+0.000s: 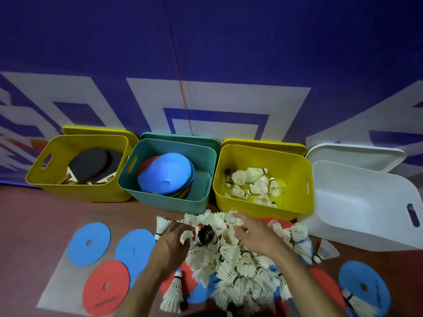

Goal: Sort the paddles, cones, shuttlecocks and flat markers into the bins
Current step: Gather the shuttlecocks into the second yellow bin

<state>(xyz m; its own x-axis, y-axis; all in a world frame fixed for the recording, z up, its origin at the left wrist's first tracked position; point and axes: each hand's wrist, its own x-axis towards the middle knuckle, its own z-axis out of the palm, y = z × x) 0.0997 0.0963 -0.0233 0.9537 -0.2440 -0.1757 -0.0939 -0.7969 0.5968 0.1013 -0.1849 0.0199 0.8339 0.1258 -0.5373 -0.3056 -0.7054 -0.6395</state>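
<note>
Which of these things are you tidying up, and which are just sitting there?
For the sorting:
- shuttlecock pile
- flat markers on the floor
- paddle bin
- cone bin
- shuttlecock bin
- white bin
- left hand and right hand, both in the pile

Just there:
- bin lids behind the bins
- blue and white wall banner
- red string

Your floor [34, 213] carries the whole sorting spread.
On it you have four bins [174, 202] in a row along the wall, a heap of shuttlecocks [242, 266] in front, and blue and red flat markers [89, 243] scattered beside the heap.
</note>
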